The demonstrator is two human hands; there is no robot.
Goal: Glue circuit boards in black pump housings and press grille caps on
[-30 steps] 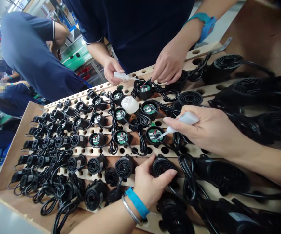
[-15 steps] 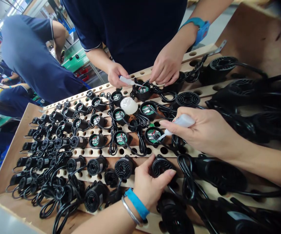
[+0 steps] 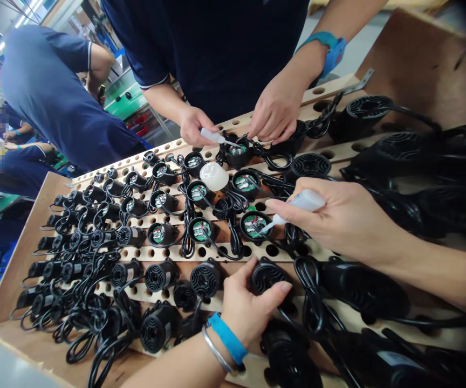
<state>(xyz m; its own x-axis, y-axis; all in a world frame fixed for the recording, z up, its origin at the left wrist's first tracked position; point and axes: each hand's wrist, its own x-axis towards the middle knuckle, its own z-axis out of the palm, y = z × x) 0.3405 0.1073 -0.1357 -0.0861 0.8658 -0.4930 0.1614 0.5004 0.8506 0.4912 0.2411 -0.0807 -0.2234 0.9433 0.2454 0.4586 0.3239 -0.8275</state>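
"Where does the squeeze bottle point(image 3: 309, 201) lie?"

"In the right hand point(image 3: 338, 221), its nozzle reaching the circuit-board cup point(image 3: 254, 222) to its left."

"And the left hand point(image 3: 249, 307)?"

"In front of that cup, at the near housing point(image 3: 266, 274)."

"Behind?"

"The round container point(image 3: 214, 175) sits behind and left. Farther back, 1 of a co-worker's hands point(image 3: 275, 116) is right of the 2nd bottle point(image 3: 212, 135), held in the other."

"Around?"

"The box point(image 3: 427, 70), with cables point(image 3: 308, 293) among its rows; a worktop point(image 3: 138, 101) behind, left."

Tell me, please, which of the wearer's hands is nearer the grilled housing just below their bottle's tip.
Left. The left hand curves around the grilled housing at lower left; the right hand is farther, up and right in view, holding the bottle.
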